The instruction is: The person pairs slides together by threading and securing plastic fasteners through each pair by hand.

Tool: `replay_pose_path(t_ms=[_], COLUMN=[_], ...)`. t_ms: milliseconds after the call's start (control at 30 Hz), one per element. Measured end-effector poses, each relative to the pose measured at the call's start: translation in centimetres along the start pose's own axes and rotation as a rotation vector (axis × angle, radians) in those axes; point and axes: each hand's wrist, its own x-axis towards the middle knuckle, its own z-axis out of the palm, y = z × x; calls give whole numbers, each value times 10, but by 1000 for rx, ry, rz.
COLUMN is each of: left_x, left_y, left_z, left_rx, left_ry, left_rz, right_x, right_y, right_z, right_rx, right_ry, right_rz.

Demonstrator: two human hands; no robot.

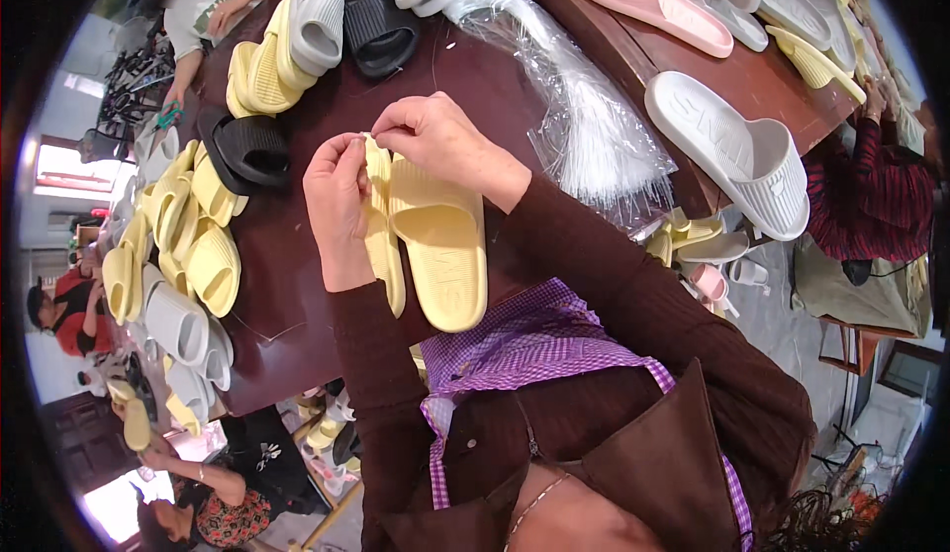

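Note:
A pair of yellow slide sandals (450, 270) lies on the dark red table in front of me, toes pointing away. Over the toe end of the left sandal, my left hand (338, 201) and my right hand (445, 146) meet with their fingertips pinched together. A tiny whitish bit shows between the fingertips, too small to name. My left hand covers part of the left sandal's strap. The right hand's wrist passes above the other sandal's toe. To the right lies a bundle of thin clear plastic strands (584, 127), partly in clear film.
Black slides (378, 23), grey slides (317, 33) and several yellow slides (213, 265) line the table's far and left sides. A grey slide (732, 151) and a pink slide (653, 3) rest on the right-hand table. Other people work around the tables, one across at upper left (223, 3).

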Motion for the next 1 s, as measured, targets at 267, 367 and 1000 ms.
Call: replay_pose_path(t_ms=[267, 367, 1000], left_x=[0, 0, 2], left_y=[2, 3, 5], left_z=[-1, -2, -6], left_rx=[-35, -37, 18], left_ry=[-18, -39, -106], left_rz=[-19, -43, -120], right_x=[-1, -2, -4], right_y=[3, 4, 3], right_z=[-1, 0, 9], right_rx=[-170, -159, -169], right_ry=[23, 7, 61], right_rz=[-109, -124, -200])
